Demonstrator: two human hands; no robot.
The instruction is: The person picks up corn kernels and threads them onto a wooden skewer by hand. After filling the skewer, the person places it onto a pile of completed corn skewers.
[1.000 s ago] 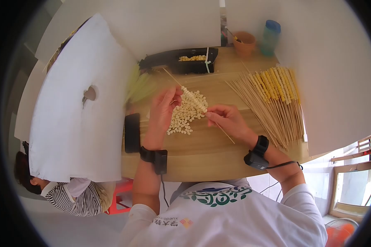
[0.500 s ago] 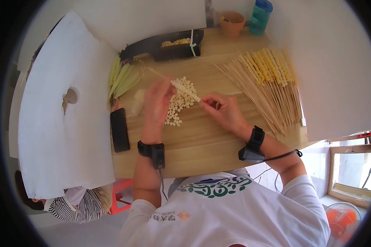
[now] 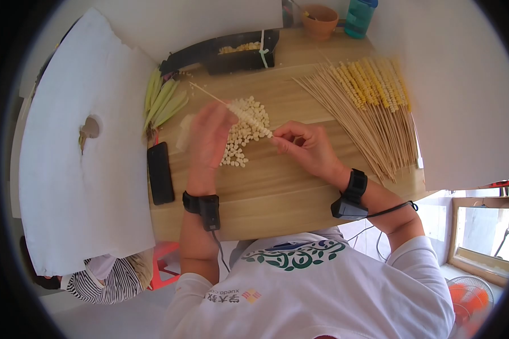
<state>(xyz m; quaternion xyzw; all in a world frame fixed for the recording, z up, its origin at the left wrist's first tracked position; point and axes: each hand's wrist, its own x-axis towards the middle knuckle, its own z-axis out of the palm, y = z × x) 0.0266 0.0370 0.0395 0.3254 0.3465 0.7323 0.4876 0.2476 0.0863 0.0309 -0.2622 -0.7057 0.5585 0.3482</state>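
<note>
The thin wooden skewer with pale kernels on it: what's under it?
Under the skewer is a loose heap of pale kernels on the brown wooden table. The skewer covers part of the heap, and the bare left hand may hide more; I can't see those parts.

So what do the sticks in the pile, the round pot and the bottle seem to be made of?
The sticks look like unvarnished bamboo or wood: tan, thin, straight and dull. The pot looks like matte fired clay, from its orange-brown colour, though plastic is possible. The bottle seems smooth plastic, being teal and apparently translucent; glass can't be ruled out.
</note>
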